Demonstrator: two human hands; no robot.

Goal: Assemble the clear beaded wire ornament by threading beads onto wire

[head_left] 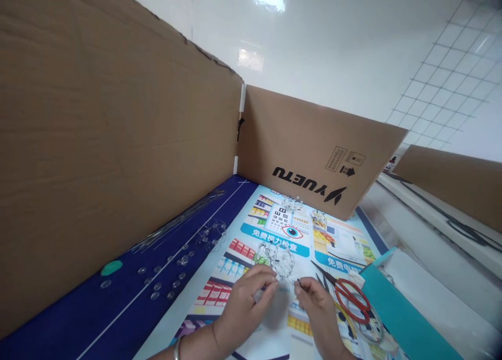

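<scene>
My left hand (249, 302) is closed in a pinch at the lower middle, its fingertips at the near edge of a tangle of thin wire with clear beads (276, 259). To its right, my right hand (317, 305) pinches a small dark piece, too small to make out, between thumb and forefinger. Fine wire seems to run between the two hands. Right beside my right hand lie red-handled scissors (353, 297), with a yellow-handled tool (345, 315) partly under them.
Cardboard walls (117, 114) (306, 140) stand left and behind. Loose clear beads (157, 287), a green piece (112, 268) and thin wires (176, 218) lie on the blue strip. More wire tangles (212, 234) (292, 204) lie farther off. A teal-edged box (408, 307) stands right.
</scene>
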